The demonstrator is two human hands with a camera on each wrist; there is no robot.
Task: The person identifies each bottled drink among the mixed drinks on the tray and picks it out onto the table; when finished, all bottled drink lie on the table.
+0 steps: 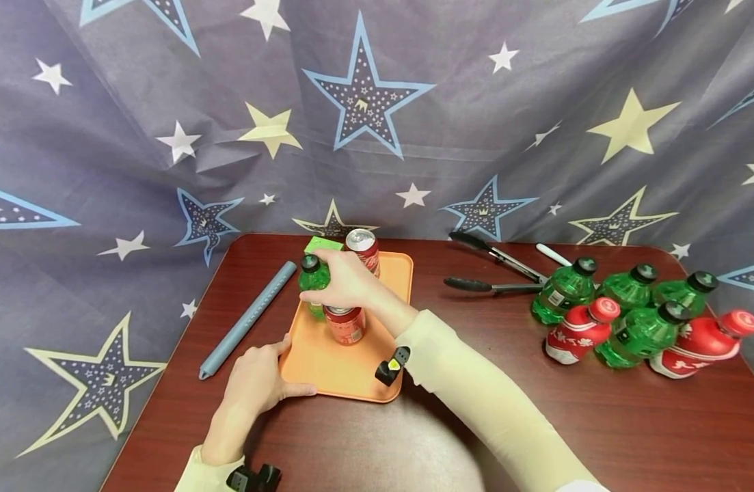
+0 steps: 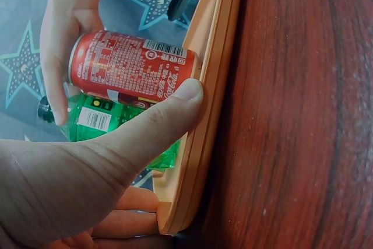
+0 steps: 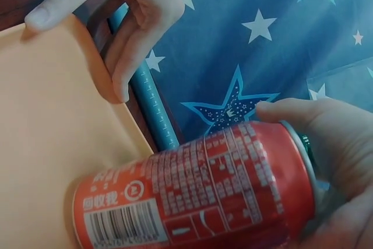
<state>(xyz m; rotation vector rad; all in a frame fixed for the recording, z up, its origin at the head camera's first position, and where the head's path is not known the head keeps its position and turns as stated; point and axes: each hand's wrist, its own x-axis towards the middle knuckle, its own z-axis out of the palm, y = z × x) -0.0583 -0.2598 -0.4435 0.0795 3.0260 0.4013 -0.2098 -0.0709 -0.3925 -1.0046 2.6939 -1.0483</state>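
Observation:
An orange tray (image 1: pixel 327 365) lies on the table. My left hand (image 1: pixel 256 376) holds its near left corner, thumb along the front rim and fingers against the left side. My right hand (image 1: pixel 346 280) reaches over the tray and grips a green soda bottle (image 1: pixel 315 277) with a black cap, which stands upright near the left rim. Close beside the bottle is a red Coca-Cola can (image 1: pixel 346 326), its printed side and barcode large in the right wrist view. Another red can (image 1: pixel 361 247) stands at the back of the tray, partly behind my right hand, next to a light green box-like item (image 1: pixel 323 244).
A grey-blue stick (image 1: pixel 247 321) with markings lies left of the tray. To the right are black-tipped tongs (image 1: pixel 496 270), a white pen-like stick (image 1: pixel 553 255), several green bottles (image 1: pixel 638 335) and two red bottles (image 1: pixel 576 333). A star-patterned cloth (image 1: pixel 413 123) hangs behind the table.

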